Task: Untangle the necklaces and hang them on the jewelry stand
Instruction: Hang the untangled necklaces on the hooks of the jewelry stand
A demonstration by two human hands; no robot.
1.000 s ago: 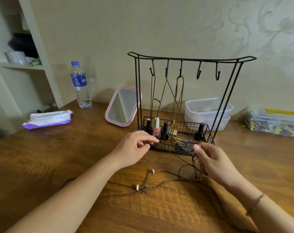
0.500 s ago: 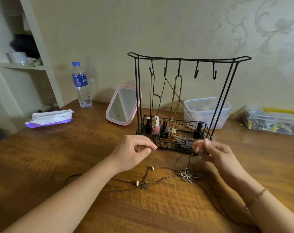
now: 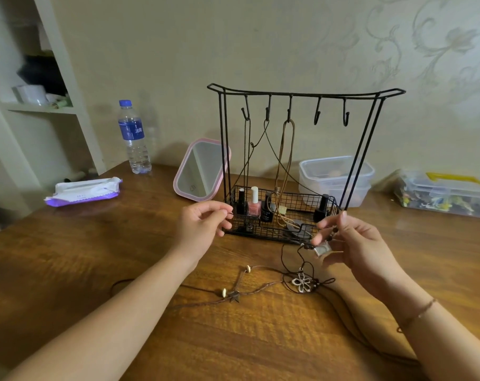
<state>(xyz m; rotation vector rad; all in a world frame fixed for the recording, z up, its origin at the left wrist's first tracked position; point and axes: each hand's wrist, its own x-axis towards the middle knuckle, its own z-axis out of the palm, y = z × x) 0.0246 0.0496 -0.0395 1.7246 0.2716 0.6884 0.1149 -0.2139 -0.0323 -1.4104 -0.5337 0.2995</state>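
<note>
Far left on the table [image 3: 68, 270] lie a wipes pack [image 3: 83, 189] and a water bottle [image 3: 133, 137], with a pink mirror [image 3: 201, 169] leaning just beside the jewelry stand [image 3: 302, 93].

My left hand [image 3: 203, 228] hovers in front of the stand's basket [image 3: 282, 232]. Its thumb and forefinger are closed to a narrow pinch, but I cannot tell whether a cord runs between them; any strand there is too thin to see.

On the stand, 3 of the 5 hooks carry cords and the 2 on the right are bare. Nail polish bottles [image 3: 254, 206] stand in the basket.

Below, on the wood, the tangled necklaces [image 3: 250, 287] sprawl: a beaded brown cord to the left, and a flower pendant [image 3: 303, 281] near my right wrist, with dark cord looping up from it.

My right hand [image 3: 357, 251] is raised off the table, fingers curled round a small square pendant [image 3: 322, 249] and the dark cord at it.

I judge the step in hand is freeing this 1 necklace from the knot. To do it well I should lift gently, keep the cord slack rather than taut so loops open instead of tightening, and use my left fingers to feed the flower's cord out through the loop. Then the nearest bare hook, number 4, looks the natural place.
</note>
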